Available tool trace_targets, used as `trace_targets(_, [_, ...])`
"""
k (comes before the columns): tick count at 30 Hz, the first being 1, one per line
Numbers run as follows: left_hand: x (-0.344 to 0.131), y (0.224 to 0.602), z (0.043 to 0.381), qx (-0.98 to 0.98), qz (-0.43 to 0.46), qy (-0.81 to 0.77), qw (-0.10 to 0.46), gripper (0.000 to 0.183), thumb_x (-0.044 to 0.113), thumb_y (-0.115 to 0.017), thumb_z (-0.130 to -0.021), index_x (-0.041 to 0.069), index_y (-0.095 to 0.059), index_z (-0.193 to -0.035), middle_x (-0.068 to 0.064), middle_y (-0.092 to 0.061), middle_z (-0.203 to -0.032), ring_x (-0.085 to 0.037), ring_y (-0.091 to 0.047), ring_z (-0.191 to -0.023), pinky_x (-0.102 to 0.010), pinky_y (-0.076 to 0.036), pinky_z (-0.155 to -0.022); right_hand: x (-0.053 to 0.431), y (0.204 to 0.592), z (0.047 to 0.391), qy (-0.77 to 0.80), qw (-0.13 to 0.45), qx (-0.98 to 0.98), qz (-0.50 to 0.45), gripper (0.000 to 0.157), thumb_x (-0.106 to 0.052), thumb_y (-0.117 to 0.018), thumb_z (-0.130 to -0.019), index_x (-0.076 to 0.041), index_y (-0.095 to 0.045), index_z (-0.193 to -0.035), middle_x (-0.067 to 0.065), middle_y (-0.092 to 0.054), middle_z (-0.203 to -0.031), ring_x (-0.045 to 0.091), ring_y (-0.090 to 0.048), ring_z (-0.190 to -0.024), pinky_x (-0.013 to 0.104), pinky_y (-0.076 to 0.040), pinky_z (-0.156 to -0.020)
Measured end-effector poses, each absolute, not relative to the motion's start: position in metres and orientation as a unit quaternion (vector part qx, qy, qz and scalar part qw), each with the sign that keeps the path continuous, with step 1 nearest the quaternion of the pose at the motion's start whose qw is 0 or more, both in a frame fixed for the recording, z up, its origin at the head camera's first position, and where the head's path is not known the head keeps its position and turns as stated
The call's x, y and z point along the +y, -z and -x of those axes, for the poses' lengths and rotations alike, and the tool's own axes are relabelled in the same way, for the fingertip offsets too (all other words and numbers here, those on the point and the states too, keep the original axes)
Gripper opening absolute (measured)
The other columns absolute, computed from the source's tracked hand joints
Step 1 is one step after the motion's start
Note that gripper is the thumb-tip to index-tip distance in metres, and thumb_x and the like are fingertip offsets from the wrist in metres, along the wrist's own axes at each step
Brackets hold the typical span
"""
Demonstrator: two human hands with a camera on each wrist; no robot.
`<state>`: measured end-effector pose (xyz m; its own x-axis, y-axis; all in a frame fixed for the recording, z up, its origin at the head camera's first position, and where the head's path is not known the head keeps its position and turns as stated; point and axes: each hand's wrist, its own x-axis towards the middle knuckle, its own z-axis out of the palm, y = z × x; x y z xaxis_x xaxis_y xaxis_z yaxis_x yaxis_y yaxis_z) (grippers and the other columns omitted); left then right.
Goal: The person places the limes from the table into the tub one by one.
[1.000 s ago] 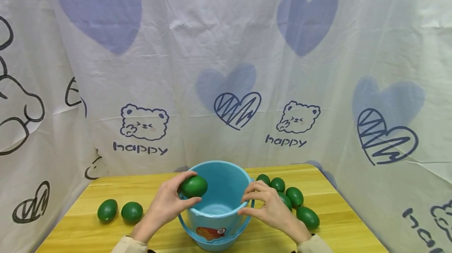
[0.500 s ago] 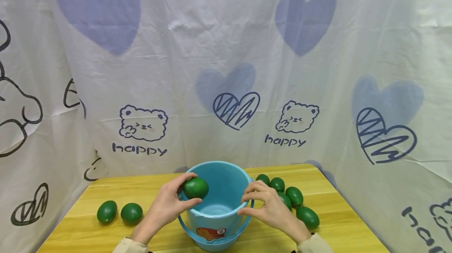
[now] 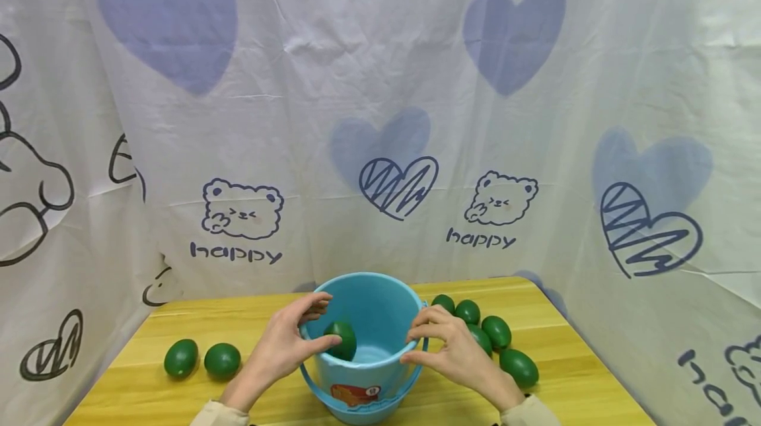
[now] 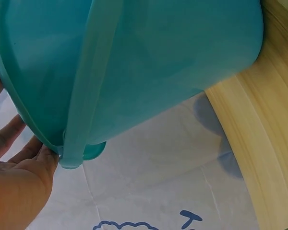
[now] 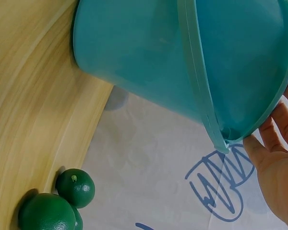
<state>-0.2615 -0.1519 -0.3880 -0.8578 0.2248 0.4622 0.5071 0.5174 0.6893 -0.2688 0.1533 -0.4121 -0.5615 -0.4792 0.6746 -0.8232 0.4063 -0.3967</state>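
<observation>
A light blue bucket (image 3: 357, 380) stands upright on the table, its handle hanging down at the front. Inside its left part is a dark green egg-shaped fruit (image 3: 345, 347), below the fingers and partly behind the thumb of my left hand (image 3: 291, 330). That hand is spread at the left rim and grips nothing; in the left wrist view its fingertips (image 4: 47, 155) lie right at the bucket edge. My right hand (image 3: 448, 343) holds the right rim with bent fingers, the thumb lower at the front. The bottom of the bucket is only partly visible.
Two green fruits (image 3: 222, 360) lie on the wooden table (image 3: 137, 406) to the left. Several more, among them a larger-looking fruit (image 3: 518, 367), are grouped right of the bucket behind my right hand. A printed white curtain (image 3: 357, 82) encloses the table's back and sides.
The green fruit has left my left hand's grip and dropped lower into the bucket. The left fingers have parted. My right hand and the bucket have stayed in place.
</observation>
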Motion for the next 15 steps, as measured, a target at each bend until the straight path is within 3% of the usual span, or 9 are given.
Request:
trace_targets(6, [-0.152, 0.388, 0.261, -0.851, 0.222, 0.449, 0.157, 0.064, 0.023, -0.089, -0.071, 0.016, -0.060, -0.128, -0.004, -0.067, -0.119, -0.023, -0.065, -0.110, -0.030, -0.056, -0.095, 0.150, 0.400, 0.258, -0.371, 0.235, -0.804, -0.401, 0.019, -0.016, -0.087, -0.070, -0.017, -0.075, -0.085, -0.003, -0.065, -0.092, 0.018, -0.058, -0.094, 0.031, -0.054, -0.083])
trace_targets(15, [-0.153, 0.390, 0.262, -0.844, 0.235, 0.443, 0.188, 0.057, 0.020, -0.089, -0.072, 0.016, -0.063, -0.123, -0.001, -0.069, -0.114, -0.021, -0.067, -0.103, -0.031, -0.059, -0.089, 0.156, 0.414, 0.271, -0.360, 0.242, -0.799, -0.416, 0.019, -0.031, -0.084, -0.074, -0.026, -0.074, -0.090, -0.010, -0.065, -0.095, 0.012, -0.057, -0.097, 0.031, -0.054, -0.084])
